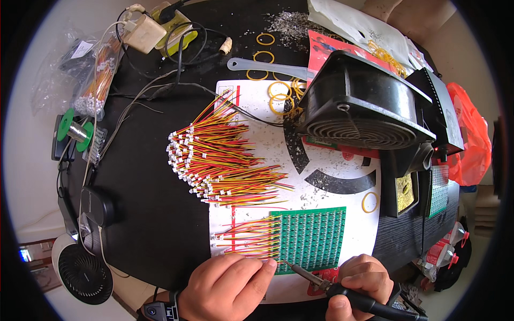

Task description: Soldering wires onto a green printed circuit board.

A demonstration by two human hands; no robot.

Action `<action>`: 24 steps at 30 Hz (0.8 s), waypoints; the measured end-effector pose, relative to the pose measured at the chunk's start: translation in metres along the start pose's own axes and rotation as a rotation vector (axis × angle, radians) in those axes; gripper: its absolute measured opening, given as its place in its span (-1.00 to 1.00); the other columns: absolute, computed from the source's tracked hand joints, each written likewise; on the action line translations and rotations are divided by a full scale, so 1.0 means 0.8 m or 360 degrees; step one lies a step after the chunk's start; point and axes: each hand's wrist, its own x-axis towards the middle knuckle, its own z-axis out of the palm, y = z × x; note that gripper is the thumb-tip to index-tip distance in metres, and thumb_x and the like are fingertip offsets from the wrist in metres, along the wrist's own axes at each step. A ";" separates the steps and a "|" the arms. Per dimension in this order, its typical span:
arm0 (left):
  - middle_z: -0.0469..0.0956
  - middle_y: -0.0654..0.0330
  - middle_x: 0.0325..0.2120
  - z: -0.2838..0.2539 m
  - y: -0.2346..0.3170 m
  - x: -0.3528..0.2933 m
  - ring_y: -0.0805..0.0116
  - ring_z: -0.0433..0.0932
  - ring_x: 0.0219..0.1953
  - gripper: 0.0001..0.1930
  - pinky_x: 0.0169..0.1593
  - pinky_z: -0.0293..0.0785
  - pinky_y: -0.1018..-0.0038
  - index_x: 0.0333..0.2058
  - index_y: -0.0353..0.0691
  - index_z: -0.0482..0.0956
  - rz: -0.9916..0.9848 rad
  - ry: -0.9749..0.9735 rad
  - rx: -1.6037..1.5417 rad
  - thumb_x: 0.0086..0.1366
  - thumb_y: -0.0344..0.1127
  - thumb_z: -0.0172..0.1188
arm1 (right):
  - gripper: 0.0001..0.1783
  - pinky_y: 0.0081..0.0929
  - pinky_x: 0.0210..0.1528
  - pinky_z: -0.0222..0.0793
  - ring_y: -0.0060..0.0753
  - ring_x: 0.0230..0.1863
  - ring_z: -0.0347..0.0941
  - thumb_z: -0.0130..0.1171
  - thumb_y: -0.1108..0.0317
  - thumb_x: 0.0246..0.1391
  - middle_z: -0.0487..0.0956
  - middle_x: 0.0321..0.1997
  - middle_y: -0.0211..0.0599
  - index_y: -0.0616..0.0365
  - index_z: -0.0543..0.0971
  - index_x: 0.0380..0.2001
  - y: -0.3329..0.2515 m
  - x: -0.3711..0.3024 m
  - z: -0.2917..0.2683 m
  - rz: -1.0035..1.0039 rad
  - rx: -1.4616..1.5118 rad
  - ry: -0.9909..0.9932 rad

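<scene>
A green panel of small circuit boards (310,235) lies on a white sheet in front of me. Along its left edge runs a row of red, black and yellow wires with white connectors (246,235). My left hand (227,289) is closed at the panel's lower left corner, its fingertips pinching a thin wire (256,258). Gripped in my right hand (367,281) is a soldering iron (369,306), its tip angled down to the board edge beside my left fingertips. Whether the tip touches the wire I cannot tell. Beyond the panel spreads a large pile of connector wires (214,155).
A black fan unit (364,101) stands at the right, above a yellow tip-cleaning sponge (406,191). Rubber bands (280,96) and clippings lie farther back. Leftward are a solder spool (75,131), cables, a power adapter (144,33) and a small round fan (84,272).
</scene>
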 end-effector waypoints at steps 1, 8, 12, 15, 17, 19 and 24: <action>0.54 0.15 -0.44 0.000 -0.001 0.000 0.25 0.56 -0.48 -0.77 -0.46 0.50 0.47 -0.32 -0.35 0.71 -0.0003 0.0000 0.0001 -0.05 -0.59 0.37 | -0.79 -0.50 -0.52 0.32 -0.40 -0.60 0.42 0.27 0.51 0.05 0.51 -0.51 -0.10 0.38 0.45 -0.33 0.000 0.000 0.001 0.0012 0.0002 -0.0004; 0.52 0.15 -0.47 0.001 -0.001 0.001 0.26 0.55 -0.50 -0.83 -0.49 0.50 0.46 -0.38 -0.36 0.70 -0.0035 -0.0051 0.0013 -0.04 -0.58 0.39 | -0.79 -0.53 -0.51 0.38 -0.40 -0.58 0.46 0.28 0.48 0.08 0.53 -0.50 -0.09 0.37 0.46 -0.33 0.000 -0.001 0.002 0.0001 -0.0090 -0.0039; 0.52 0.17 -0.48 0.002 -0.001 0.000 0.27 0.55 -0.51 -0.84 -0.50 0.50 0.46 -0.40 -0.36 0.69 -0.0048 -0.0035 0.0025 -0.04 -0.58 0.39 | -0.78 -0.54 -0.50 0.39 -0.40 -0.58 0.47 0.28 0.46 0.09 0.53 -0.51 -0.11 0.36 0.46 -0.34 0.001 0.001 0.004 0.0002 -0.0111 -0.0082; 0.52 0.17 -0.48 0.002 -0.002 0.001 0.28 0.55 -0.51 -0.84 -0.50 0.49 0.47 -0.40 -0.36 0.69 -0.0035 -0.0039 0.0028 -0.04 -0.59 0.39 | -0.78 -0.52 -0.50 0.39 -0.39 -0.59 0.46 0.29 0.45 0.08 0.53 -0.52 -0.11 0.36 0.46 -0.35 0.001 0.004 0.003 -0.0020 -0.0120 -0.0098; 0.52 0.17 -0.48 0.002 -0.002 0.001 0.28 0.55 -0.51 -0.84 -0.50 0.49 0.47 -0.40 -0.36 0.69 -0.0035 -0.0040 0.0030 -0.04 -0.59 0.39 | -0.78 -0.52 -0.50 0.39 -0.39 -0.59 0.46 0.29 0.45 0.08 0.53 -0.53 -0.11 0.36 0.46 -0.35 0.002 0.006 0.004 -0.0035 -0.0129 -0.0110; 0.52 0.17 -0.48 0.001 -0.001 0.002 0.28 0.55 -0.51 -0.84 -0.50 0.49 0.47 -0.41 -0.36 0.69 -0.0029 -0.0039 0.0034 -0.04 -0.59 0.38 | -0.77 -0.50 -0.50 0.38 -0.37 -0.59 0.45 0.30 0.43 0.07 0.52 -0.54 -0.12 0.35 0.47 -0.36 0.000 0.005 0.005 -0.0022 -0.0147 -0.0089; 0.54 0.17 -0.48 0.002 -0.003 0.002 0.27 0.55 -0.50 -0.83 -0.50 0.49 0.47 -0.39 -0.37 0.68 0.0003 -0.0060 0.0051 -0.04 -0.59 0.35 | -0.78 -0.50 -0.50 0.37 -0.37 -0.59 0.45 0.30 0.44 0.06 0.52 -0.54 -0.12 0.35 0.47 -0.36 0.002 0.005 0.005 -0.0036 -0.0169 -0.0094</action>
